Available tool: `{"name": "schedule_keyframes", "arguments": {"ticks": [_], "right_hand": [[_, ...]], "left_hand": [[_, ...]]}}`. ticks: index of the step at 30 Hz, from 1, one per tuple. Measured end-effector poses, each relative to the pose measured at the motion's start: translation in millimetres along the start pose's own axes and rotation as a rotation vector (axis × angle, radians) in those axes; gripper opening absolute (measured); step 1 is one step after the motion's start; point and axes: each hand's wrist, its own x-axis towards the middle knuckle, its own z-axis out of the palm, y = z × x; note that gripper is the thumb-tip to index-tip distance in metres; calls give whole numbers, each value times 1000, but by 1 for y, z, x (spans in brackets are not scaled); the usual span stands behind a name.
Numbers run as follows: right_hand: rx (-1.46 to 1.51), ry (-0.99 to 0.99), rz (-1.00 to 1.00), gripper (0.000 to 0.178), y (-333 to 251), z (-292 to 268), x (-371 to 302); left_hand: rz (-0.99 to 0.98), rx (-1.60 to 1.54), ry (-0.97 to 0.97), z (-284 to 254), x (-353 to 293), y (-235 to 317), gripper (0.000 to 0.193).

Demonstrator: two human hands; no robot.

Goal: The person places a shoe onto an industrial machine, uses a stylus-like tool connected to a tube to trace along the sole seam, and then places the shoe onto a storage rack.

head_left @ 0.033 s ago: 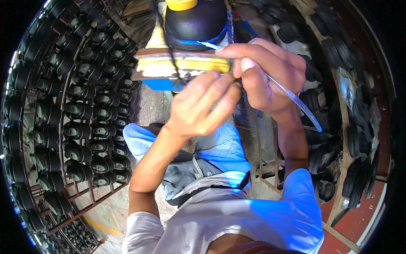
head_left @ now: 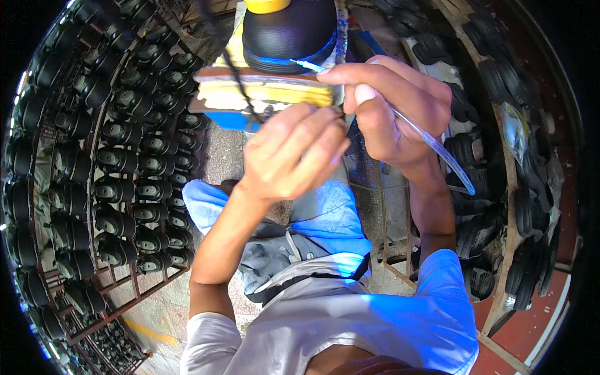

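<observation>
Clear plastic pen [head_left: 451, 165] — pinched firmly by the right hand [head_left: 403, 112], tip at the black dome's [head_left: 289, 31] near rim. Should handle light, slick; best hold, close behind the tip. Left hand [head_left: 292, 150], blurred, curls nearer than the dome — contents, if any, I cannot tell.

The pen [head_left: 447, 159] is clear and the rounded form [head_left: 289, 30] black.

The left grip [head_left: 290, 153] shows its back, fingers bent forward; the right grip [head_left: 403, 115] pinches with forefinger extended, thumb bent. Both bare forearms [head_left: 222, 240] reach forward.
</observation>
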Motion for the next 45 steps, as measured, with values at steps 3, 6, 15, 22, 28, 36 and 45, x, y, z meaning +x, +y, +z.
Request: {"name": "schedule_keyframes", "arguments": {"ticks": [3, 6, 15, 22, 28, 36, 45], "right_hand": [[96, 62, 34, 17, 6, 26, 5], [47, 104, -16, 17, 28, 50, 5], [-178, 192, -160, 21, 89, 68, 10], [-382, 145, -118, 20, 99, 12, 1], [-451, 17, -141, 20, 69, -9, -12], [-305, 36, -203, 29, 47, 25, -6], [-298, 128, -188, 23, 68, 74, 4]], "left_hand": [[-80, 17, 27, -28, -17, -22, 27], [-116, 64, 147, -37, -30, -48, 33], [-353, 197, 82, -49, -40, -137, 35], [-292, 103, 61, -42, -44, -207, 29], [-549, 251, -286, -19, -17, -238, 57], [-315, -128, 86, -17, -48, -65, 24], [-696, 21, 72, -35, -54, -121, 60]]}}
